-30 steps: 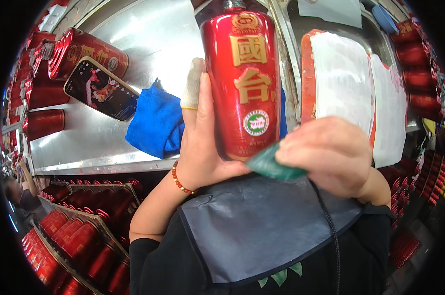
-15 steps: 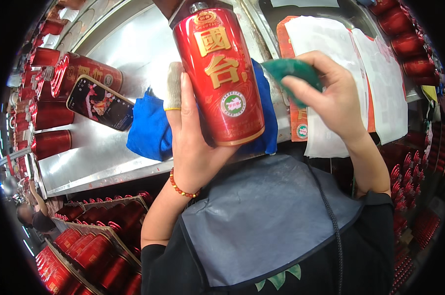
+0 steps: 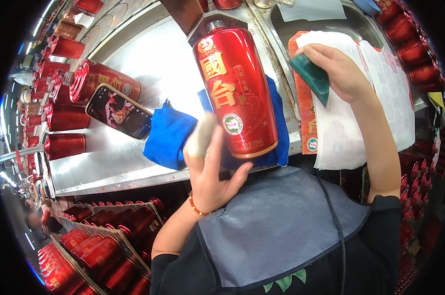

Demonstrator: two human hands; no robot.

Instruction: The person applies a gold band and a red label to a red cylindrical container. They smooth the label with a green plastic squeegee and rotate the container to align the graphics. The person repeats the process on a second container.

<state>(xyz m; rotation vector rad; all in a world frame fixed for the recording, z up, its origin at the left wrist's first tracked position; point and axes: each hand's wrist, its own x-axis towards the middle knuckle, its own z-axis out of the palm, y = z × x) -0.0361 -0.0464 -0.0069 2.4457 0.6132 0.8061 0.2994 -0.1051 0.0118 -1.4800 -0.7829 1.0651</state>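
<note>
A red bottle (image 3: 247,93) with gold characters and a round white-green sticker lies on a blue cloth (image 3: 169,135), its threaded neck toward a dark support at the far end. My left hand (image 3: 210,172) is open just left of the bottle's near end, thumb and fingers apart. Its index finger is blurred and wears a pale knitted cover; whether a fingertip touches the bottle I cannot tell. In my right hand (image 3: 343,73) is a flat green scraper (image 3: 311,76), pinched between thumb and fingers above white sheets (image 3: 338,142).
A phone (image 3: 118,112) with a lit screen leans by another red bottle (image 3: 104,81) on the metal table (image 3: 104,169). Several red bottles line the left side and right edge. Crates (image 3: 119,228) of red bottles stand low at left. A metal basin (image 3: 365,24) sits at far right.
My left hand has let go of the bottle and dropped to its left side. The bottle has rolled, its print shifting leftward. My right hand has drawn the scraper away to the right.
</note>
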